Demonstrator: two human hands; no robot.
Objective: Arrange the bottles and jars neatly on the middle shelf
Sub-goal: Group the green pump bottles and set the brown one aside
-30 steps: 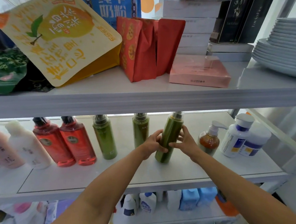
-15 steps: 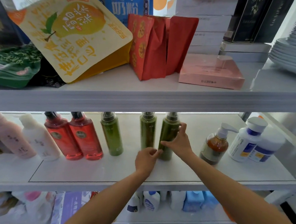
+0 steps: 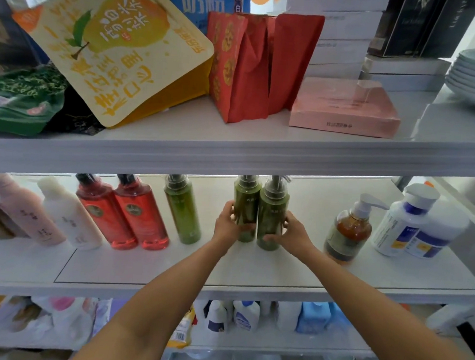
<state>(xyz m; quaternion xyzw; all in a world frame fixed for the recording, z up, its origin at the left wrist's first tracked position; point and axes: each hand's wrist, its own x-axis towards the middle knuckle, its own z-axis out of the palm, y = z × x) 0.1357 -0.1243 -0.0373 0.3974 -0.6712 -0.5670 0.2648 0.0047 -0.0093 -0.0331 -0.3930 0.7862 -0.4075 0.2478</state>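
Standing before the rack, a person has the left hand [image 3: 229, 225] curled round the first green bottle [image 3: 245, 202] and the right hand [image 3: 294, 234] curled round the second green bottle [image 3: 273, 210]. Both bottles stand upright and touch side by side, near the centre of the middle shelf [image 3: 253, 270]. The third green bottle [image 3: 183, 210] stands apart on their left, next to the red bottles [image 3: 142, 215]. An amber pump bottle [image 3: 348, 231] stands on their right, well apart.
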